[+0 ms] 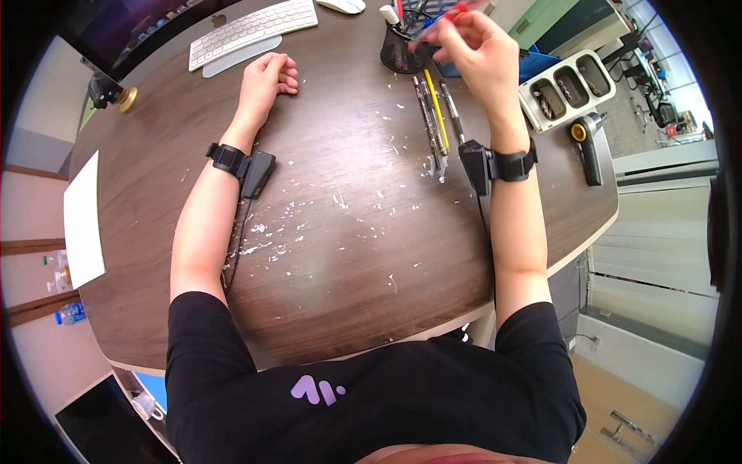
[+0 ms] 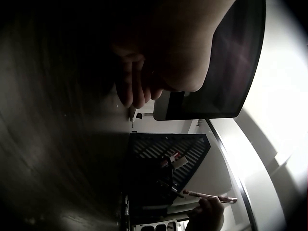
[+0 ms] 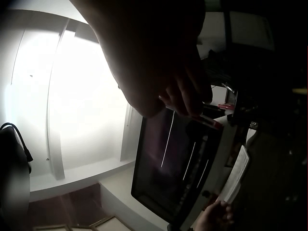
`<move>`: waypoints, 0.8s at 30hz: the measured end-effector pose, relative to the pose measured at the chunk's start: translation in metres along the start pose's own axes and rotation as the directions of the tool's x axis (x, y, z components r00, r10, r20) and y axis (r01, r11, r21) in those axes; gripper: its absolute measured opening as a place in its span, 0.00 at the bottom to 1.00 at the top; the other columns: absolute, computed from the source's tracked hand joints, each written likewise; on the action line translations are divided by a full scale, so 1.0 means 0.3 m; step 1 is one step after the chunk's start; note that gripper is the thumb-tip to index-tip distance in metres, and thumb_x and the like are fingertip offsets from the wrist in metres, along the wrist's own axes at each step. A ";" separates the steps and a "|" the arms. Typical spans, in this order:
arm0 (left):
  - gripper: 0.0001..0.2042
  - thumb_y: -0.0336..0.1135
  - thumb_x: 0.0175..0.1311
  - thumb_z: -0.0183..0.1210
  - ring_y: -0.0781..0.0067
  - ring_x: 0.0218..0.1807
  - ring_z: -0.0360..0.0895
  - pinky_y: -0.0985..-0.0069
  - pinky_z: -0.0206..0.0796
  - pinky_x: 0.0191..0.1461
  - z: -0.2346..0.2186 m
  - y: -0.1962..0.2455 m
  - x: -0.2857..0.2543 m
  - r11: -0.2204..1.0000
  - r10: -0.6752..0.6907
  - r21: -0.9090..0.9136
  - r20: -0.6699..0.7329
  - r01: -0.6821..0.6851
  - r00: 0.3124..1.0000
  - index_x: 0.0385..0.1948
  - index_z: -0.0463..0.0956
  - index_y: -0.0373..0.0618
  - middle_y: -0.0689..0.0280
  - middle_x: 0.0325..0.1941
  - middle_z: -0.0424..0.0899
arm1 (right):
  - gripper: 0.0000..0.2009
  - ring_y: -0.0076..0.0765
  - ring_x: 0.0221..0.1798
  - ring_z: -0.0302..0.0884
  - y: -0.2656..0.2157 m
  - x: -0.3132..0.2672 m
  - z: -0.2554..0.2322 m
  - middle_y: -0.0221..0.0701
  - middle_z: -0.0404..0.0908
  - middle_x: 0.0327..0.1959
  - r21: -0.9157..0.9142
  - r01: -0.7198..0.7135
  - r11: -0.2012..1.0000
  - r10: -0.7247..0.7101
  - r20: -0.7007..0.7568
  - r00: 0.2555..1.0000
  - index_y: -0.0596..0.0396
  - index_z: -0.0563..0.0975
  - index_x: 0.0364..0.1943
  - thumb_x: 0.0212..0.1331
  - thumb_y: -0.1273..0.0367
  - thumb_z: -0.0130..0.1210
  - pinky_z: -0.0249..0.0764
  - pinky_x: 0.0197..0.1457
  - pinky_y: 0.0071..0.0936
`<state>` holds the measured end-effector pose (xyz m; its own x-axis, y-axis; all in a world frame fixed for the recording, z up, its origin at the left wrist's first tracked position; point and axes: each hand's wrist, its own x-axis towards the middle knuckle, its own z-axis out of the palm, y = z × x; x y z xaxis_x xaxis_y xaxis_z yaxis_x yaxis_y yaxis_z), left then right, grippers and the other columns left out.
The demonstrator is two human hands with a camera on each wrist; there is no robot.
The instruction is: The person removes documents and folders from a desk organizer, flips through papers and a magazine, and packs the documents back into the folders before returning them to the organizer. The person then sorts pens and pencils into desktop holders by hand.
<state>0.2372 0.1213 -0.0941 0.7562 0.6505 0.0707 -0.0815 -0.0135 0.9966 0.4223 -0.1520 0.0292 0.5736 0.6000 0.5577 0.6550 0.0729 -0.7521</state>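
Note:
My right hand [image 1: 491,69] is raised beside the black mesh pen cup [image 1: 400,57], which holds several items. It pinches a thin pen with red parts [image 1: 464,8]; the pen [image 2: 211,196] also shows in the left wrist view, lying nearly across the fingers. Seen from the right wrist, the hand [image 3: 168,72] is dark, with the red-marked pen [image 3: 210,121] by its fingertips. My left hand [image 1: 265,83] rests on the table with loosely curled fingers and holds nothing; in its own wrist view the hand [image 2: 168,53] is shadowed.
A yellow pencil [image 1: 437,108] and several dark pens lie right of centre. White scraps [image 1: 259,228] are scattered on the tabletop. A keyboard [image 1: 251,32] and mouse stand at the back; a tray with compartments [image 1: 568,89] and a black-handled tool [image 1: 589,151] are at right, white paper [image 1: 83,224] at left.

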 end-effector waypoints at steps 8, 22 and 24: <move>0.14 0.40 0.77 0.52 0.79 0.28 0.81 0.78 0.77 0.34 0.007 0.001 -0.004 0.999 0.014 0.029 0.009 -0.014 1.000 0.37 0.79 0.38 0.64 0.31 0.83 | 0.11 0.47 0.31 0.87 0.075 0.029 0.088 0.48 0.85 0.27 -0.478 0.055 0.877 -0.115 -0.098 0.988 0.66 0.79 0.34 0.61 0.68 0.63 0.79 0.36 0.38; 0.13 0.39 0.76 0.52 0.79 0.29 0.81 0.78 0.77 0.34 0.006 -0.004 -0.003 0.999 0.007 0.032 0.010 -0.007 1.000 0.37 0.80 0.39 0.65 0.32 0.83 | 0.17 0.29 0.34 0.85 -0.005 0.040 -0.034 0.39 0.88 0.34 -0.329 -0.145 0.933 0.140 -0.041 0.989 0.66 0.80 0.50 0.61 0.68 0.64 0.80 0.36 0.25; 0.13 0.39 0.76 0.52 0.79 0.29 0.81 0.78 0.77 0.34 0.003 -0.006 0.002 1.000 0.005 0.029 0.002 -0.005 1.000 0.37 0.80 0.39 0.65 0.32 0.83 | 0.17 0.27 0.32 0.84 -0.002 0.030 -0.018 0.38 0.87 0.32 -0.288 -0.221 0.932 0.238 0.024 0.971 0.65 0.80 0.50 0.62 0.68 0.64 0.79 0.33 0.25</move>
<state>0.2384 0.1210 -0.0959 0.7574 0.6486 0.0757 -0.0663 -0.0389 0.9970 0.4297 -0.1509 0.0365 0.7008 0.6191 0.3544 0.6253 -0.2941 -0.7229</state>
